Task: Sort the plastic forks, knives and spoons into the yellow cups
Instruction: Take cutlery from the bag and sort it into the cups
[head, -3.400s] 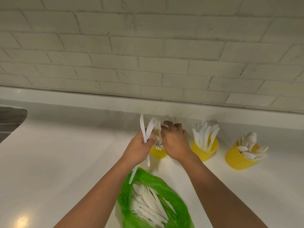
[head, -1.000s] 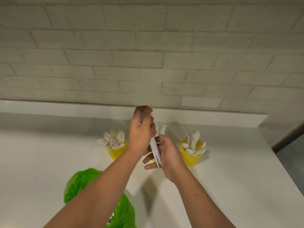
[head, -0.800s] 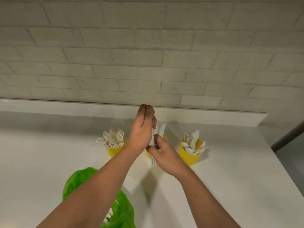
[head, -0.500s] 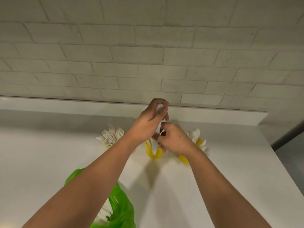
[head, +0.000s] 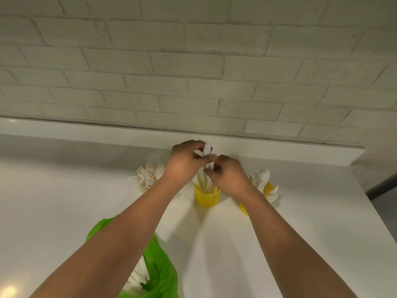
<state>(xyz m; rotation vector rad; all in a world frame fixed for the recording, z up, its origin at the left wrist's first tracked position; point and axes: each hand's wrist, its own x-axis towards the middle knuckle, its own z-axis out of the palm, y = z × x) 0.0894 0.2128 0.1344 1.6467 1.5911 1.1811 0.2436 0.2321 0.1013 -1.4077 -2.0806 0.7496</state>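
Observation:
Three yellow cups stand in a row near the back of the white counter. The left cup is hidden behind my left forearm, with only its white forks (head: pixel 147 176) showing. The middle cup (head: pixel 206 197) holds white knives. The right cup (head: pixel 267 190) holds white spoons and is partly covered by my right wrist. My left hand (head: pixel 185 163) and my right hand (head: pixel 227 176) meet just above the middle cup, both pinching a white plastic knife (head: pixel 208 152) that points down into that cup.
A green plastic bag (head: pixel 160 274) with more white cutlery lies at the near edge under my left forearm. A white brick wall rises behind the counter's back ledge (head: pixel 86 131). The counter ends at the right, with dark floor (head: pixel 384 190) beyond.
Over the last second both hands rose and moved back over the middle cup, bringing the knife with them. The view shifted, and my left forearm now covers the fork cup.

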